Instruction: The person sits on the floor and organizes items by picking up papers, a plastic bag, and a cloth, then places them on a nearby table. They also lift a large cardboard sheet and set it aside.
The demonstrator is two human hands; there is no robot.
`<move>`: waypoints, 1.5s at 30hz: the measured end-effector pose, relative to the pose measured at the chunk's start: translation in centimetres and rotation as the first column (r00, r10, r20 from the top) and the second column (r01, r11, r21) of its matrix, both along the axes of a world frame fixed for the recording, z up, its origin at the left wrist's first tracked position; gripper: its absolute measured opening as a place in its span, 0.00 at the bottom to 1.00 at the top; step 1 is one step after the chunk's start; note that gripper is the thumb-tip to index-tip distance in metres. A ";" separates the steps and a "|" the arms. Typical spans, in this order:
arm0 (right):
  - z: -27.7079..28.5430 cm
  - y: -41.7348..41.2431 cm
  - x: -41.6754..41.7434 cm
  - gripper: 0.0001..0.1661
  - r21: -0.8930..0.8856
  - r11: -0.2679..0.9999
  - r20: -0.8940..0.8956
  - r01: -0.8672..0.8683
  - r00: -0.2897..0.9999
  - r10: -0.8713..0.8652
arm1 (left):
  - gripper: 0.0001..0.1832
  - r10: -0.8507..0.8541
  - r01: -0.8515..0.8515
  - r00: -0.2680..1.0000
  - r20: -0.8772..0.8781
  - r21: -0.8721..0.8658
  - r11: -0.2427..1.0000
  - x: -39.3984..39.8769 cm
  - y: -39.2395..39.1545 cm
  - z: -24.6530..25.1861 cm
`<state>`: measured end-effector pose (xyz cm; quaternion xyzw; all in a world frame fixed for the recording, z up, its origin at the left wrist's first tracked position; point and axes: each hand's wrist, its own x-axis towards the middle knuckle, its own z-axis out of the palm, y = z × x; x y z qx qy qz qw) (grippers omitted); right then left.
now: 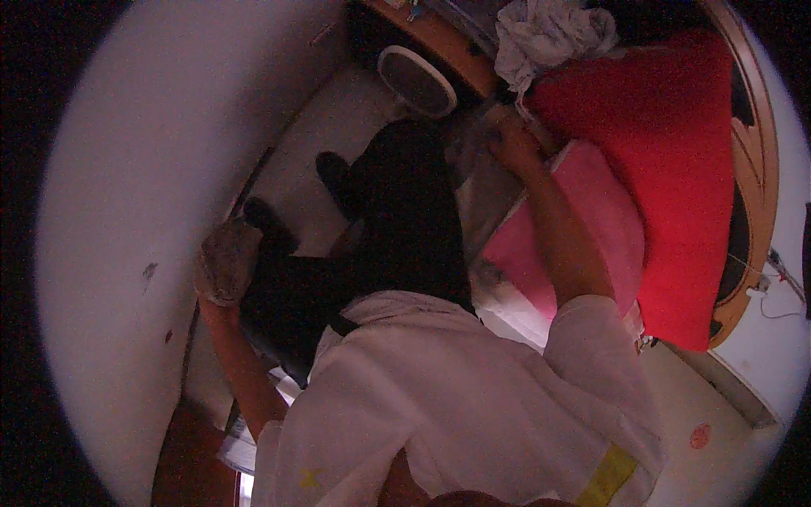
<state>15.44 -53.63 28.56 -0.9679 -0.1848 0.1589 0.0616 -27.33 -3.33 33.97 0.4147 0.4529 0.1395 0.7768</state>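
Note:
By the pale wall at the left, my left hand [204, 282] is closed round a crumpled greyish wad [231, 253], perhaps cloth or plastic, which hides most of the fingers. My right arm reaches forward past a pink cloth [595, 184]. At its end my right hand [516, 142] has bent fingers beside a dim greyish thing [466, 142], possibly a plastic bag; blur and darkness hide whether it grips it. My legs in dark trousers [405, 222] lie between the two hands.
Bright red bedding [678, 190] covers a bed with a curved wooden frame [766, 146]. A crumpled whitish cloth [551, 38] lies at its far end. Ahead stands an oval thing with a pale rim [418, 79], beside a brown wooden edge [462, 57]. The wall [127, 190] bounds the left side.

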 end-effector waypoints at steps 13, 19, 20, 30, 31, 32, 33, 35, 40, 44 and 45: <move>1.9 3.9 3.1 0.22 -0.027 0.999 -0.014 -0.037 0.999 0.036 | 0.26 -0.282 0.277 0.956 -0.084 -0.069 0.958 11.0 3.7 1.9; 4.6 6.1 5.3 0.22 -0.214 0.976 -0.070 -0.043 0.997 0.029 | 0.25 -0.279 0.279 0.959 -0.053 0.000 0.960 10.6 5.7 6.7; 5.6 7.4 5.6 0.22 -0.186 0.981 -0.025 -0.060 0.998 0.056 | 0.25 -0.288 0.289 0.957 -0.041 0.029 0.957 10.7 5.4 6.9; 2.5 3.6 2.5 0.17 0.351 0.936 0.080 0.001 0.996 -0.031 | 0.23 -0.372 0.367 0.928 -0.021 0.224 0.903 9.5 -4.1 9.2; 2.6 4.0 2.9 0.16 0.351 0.936 0.078 0.032 0.995 -0.063 | 0.23 -0.383 0.374 0.924 -0.017 0.263 0.889 9.3 -5.3 9.9; 1.3 1.6 1.7 0.15 0.318 0.946 0.080 0.058 0.993 -0.088 | 0.23 -0.396 0.384 0.918 -0.011 0.270 0.883 8.5 -7.2 9.7; 0.1 -0.8 0.6 0.14 0.285 0.954 0.083 0.088 0.990 -0.116 | 0.23 -0.406 0.388 0.914 0.008 0.282 0.878 7.1 -10.4 8.4; -0.5 -2.0 1.8 0.12 0.224 0.975 0.228 0.012 0.972 -0.064 | 0.23 -0.439 0.406 0.898 0.029 0.326 0.854 7.6 -12.1 8.9; 7.0 3.0 0.0 0.12 0.363 0.929 0.328 0.071 0.923 -0.199 | 0.22 -0.464 0.411 0.886 0.011 0.446 0.795 7.3 -12.8 11.8; 11.8 4.3 -3.3 0.14 0.471 0.879 0.192 0.071 0.965 -0.180 | 0.21 -0.558 0.468 0.830 -0.002 0.550 0.692 9.2 -14.4 12.8; 12.0 5.0 -4.1 0.15 0.489 0.868 0.130 0.079 0.978 -0.162 | 0.21 -0.582 0.480 0.813 -0.012 0.579 0.659 10.0 -14.7 12.9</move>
